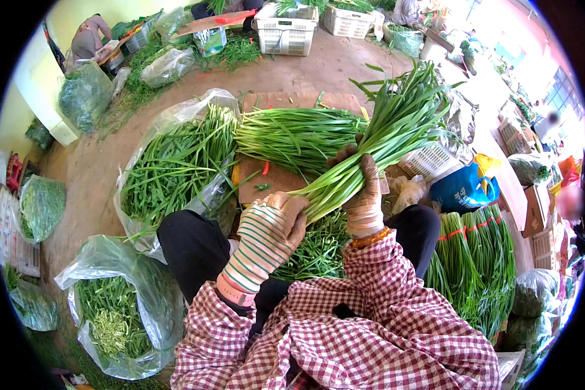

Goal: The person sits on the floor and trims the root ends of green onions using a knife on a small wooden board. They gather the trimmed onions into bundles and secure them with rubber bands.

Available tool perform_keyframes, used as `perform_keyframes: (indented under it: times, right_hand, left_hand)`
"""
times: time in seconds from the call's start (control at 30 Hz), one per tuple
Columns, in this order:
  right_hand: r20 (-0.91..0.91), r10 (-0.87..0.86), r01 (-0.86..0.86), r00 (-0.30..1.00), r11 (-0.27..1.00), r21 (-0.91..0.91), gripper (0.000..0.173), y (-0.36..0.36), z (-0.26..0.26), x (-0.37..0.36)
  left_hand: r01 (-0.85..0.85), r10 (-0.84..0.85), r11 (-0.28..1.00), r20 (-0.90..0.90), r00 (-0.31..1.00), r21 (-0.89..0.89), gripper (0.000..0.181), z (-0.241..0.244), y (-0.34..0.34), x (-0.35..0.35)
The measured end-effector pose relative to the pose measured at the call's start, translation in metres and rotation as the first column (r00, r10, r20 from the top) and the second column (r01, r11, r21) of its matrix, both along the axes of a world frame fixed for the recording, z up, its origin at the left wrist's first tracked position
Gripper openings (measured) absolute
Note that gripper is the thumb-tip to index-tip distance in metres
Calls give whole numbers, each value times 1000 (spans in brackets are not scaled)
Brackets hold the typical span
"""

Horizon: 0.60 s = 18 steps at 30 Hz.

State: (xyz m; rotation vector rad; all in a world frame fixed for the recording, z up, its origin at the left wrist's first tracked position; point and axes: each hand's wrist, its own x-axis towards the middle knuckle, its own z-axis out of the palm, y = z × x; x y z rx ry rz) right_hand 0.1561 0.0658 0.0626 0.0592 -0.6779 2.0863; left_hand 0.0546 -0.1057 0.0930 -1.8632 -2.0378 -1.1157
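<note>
My right hand [365, 197], in a worn work glove, wraps around the middle of a bunch of Chinese chives [395, 126]. The leaves fan out to the upper right and the pale stalk ends point down left. There my left hand [270, 231], in a green-striped glove, is closed on the lower stalks. Beyond both hands a heap of loose chives [297, 134] lies across a wooden board [258, 175]. Against its left side stands a clear plastic bag of chives [175, 168]. More loose greens [314, 243] lie between my knees, partly hidden by my forearms.
Bundles of chives with red ties [473, 258] lie at my right, near a blue bag [460, 190] and a white crate [429, 161]. An opened plastic bag of trimmings [119, 312] stands at lower left. White crates [286, 36] and a bending person [88, 39] are farther back.
</note>
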Motion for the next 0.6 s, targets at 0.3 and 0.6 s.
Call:
perform_keyframes:
  times: [0.3,0.6]
  right_hand:
    - [67,3,-1,998,1000,-25,52,-13,7,0]
    - [-46,-217,215,975,975,-53,43,48,3,37]
  left_hand:
    - [-86,89,967,-1,996,-238,20,-5,4,-3]
    - [-216,133,84,-204,970,-973,31,-18,-37,-44]
